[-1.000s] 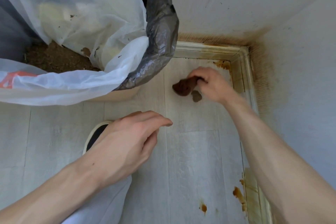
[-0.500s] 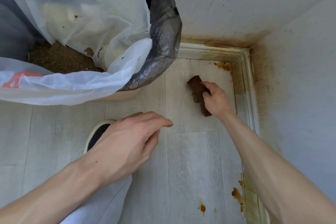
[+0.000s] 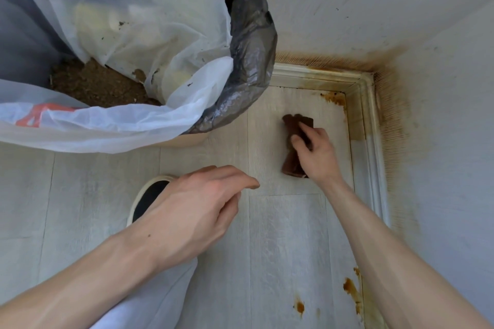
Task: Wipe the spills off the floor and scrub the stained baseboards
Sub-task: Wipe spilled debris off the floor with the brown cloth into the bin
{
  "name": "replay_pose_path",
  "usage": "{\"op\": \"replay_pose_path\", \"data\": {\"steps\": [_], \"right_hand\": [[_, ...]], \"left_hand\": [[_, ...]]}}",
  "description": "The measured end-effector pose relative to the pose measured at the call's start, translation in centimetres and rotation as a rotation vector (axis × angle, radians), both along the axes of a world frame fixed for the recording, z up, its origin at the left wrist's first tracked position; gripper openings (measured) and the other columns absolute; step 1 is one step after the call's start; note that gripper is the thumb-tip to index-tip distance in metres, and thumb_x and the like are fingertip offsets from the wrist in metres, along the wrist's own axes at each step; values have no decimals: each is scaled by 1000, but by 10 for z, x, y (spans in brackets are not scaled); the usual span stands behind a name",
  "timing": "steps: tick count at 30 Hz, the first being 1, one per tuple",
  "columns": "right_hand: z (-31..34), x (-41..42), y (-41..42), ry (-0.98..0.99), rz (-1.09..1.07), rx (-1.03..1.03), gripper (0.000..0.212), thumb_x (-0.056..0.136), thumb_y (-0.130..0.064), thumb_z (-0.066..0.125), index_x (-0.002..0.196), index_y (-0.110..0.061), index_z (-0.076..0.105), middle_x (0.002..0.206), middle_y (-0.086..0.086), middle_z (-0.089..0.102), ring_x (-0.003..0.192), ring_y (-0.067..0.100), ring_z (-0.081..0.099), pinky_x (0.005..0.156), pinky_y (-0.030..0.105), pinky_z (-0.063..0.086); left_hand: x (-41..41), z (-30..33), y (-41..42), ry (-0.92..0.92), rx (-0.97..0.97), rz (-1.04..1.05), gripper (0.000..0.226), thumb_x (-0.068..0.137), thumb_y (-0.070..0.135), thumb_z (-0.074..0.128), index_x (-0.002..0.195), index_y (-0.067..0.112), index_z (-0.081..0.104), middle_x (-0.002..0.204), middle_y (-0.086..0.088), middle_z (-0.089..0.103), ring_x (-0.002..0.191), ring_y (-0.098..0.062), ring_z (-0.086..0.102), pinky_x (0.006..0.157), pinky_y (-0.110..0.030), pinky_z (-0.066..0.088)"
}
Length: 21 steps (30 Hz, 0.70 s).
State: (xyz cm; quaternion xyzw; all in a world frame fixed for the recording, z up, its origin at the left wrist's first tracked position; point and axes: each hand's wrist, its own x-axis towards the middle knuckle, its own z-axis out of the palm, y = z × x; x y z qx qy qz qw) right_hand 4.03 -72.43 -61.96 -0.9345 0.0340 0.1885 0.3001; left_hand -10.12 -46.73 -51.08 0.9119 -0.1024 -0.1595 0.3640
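My right hand (image 3: 316, 153) grips a brown, soiled sponge (image 3: 294, 125) and presses it on the pale plank floor (image 3: 288, 235) near the corner. My left hand (image 3: 192, 208) hovers above my knee, fingers loosely curled, holding nothing. A brown spill (image 3: 334, 98) sits in the corner by the stained white baseboard (image 3: 370, 125). More brown spots lie at the lower right: a small brown spot (image 3: 300, 306) out on the floor and a streak of stain (image 3: 351, 288) by the right baseboard.
A bin lined with a black bag (image 3: 248, 61) and holding a white plastic bag (image 3: 133, 35) stands at the upper left. My shoe (image 3: 148, 197) and white trouser knee (image 3: 149, 302) are below my left hand. Rust-coloured staining (image 3: 393, 120) runs up the walls at the corner.
My right hand turned and slid the sponge back from the far spot toward me; the small brown spot on the floor beneath it is gone. The left hand stayed put.
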Motion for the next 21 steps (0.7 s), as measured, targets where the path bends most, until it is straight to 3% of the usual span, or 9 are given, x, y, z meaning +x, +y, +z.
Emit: {"op": "replay_pose_path", "data": {"steps": [2,5,8,11,15,21], "right_hand": [[0,-1,3,21,220,-191,59,102,-43,52,157,-28,38,146,-1,36,129,21,36,104,30,38],[5,3,-2,32,355,-285,65,97,-27,58,158,-29,36,160,1,25,136,30,28,111,40,41],[8,9,-1,84,470,-401,80,90,-25,69,159,-36,31,166,1,14,140,34,26,106,43,46],[7,10,9,78,502,-561,85,87,-37,76,158,-38,30,164,2,19,138,35,31,95,45,53],[-2,10,14,22,472,-577,77,87,-29,75,154,-34,37,158,6,27,127,36,40,82,42,55],[-8,36,12,-53,479,-504,56,88,-14,70,140,-26,53,137,10,41,99,34,51,73,40,52]], "left_hand": [[0,-1,1,9,4,2,43,98,37,29,129,41,59,127,27,61,110,-1,62,85,-24,53],[0,-1,2,15,-1,7,42,98,38,30,129,42,58,127,27,60,110,-1,61,87,-25,53],[1,-1,3,19,-5,9,43,98,38,30,130,42,58,127,27,60,110,-2,62,87,-27,54],[1,-2,2,25,3,6,44,98,39,29,131,43,57,128,28,60,110,-1,62,85,-25,54],[3,-2,1,45,13,8,43,98,39,29,130,44,57,128,29,59,110,0,61,83,-18,49],[6,-4,2,80,10,9,41,97,37,33,128,43,60,125,29,61,106,1,62,82,-14,46]]}}
